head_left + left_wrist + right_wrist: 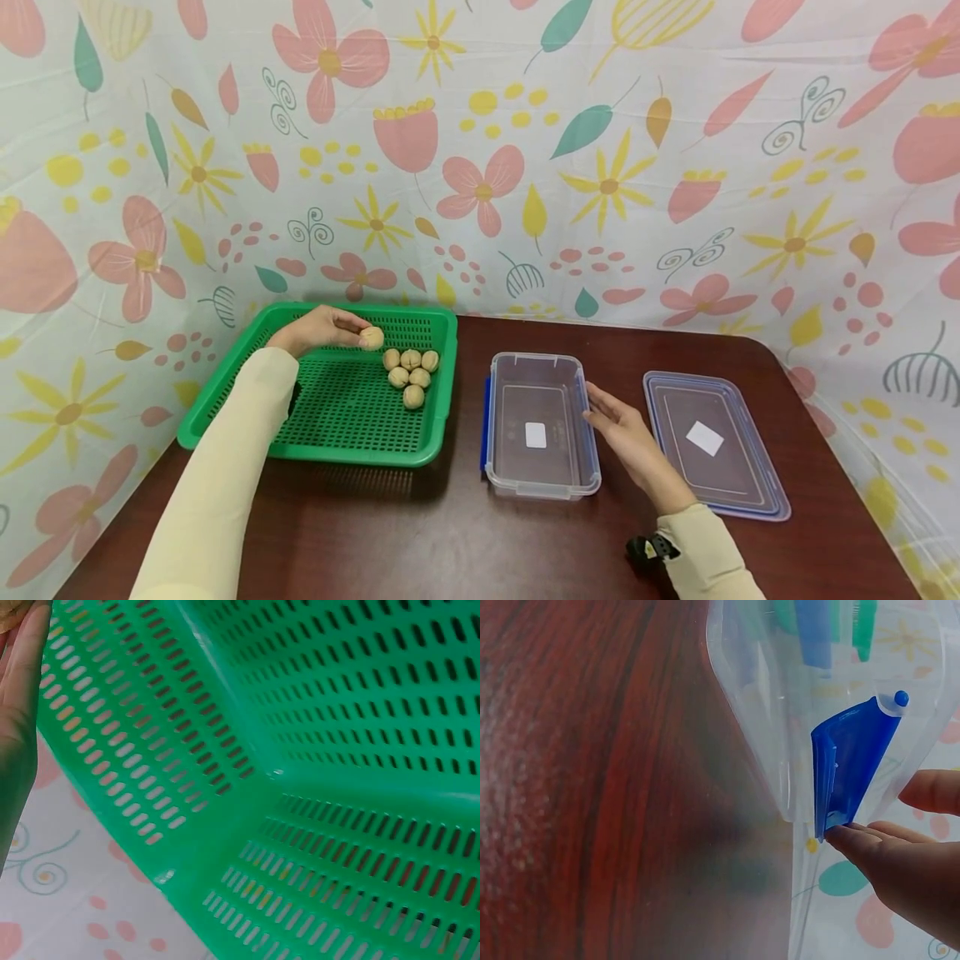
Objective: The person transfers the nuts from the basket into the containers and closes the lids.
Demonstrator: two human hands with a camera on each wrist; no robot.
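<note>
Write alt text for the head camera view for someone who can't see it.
A person's left hand pinches a nut over a green basket holding six more nuts. The right hand touches the right side of an open clear box; a clear lid lies farther right on the dark table.

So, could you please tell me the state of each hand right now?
Left hand: closed, holding a walnut.
Right hand: open, touching the blue latch on the clear container.
</note>
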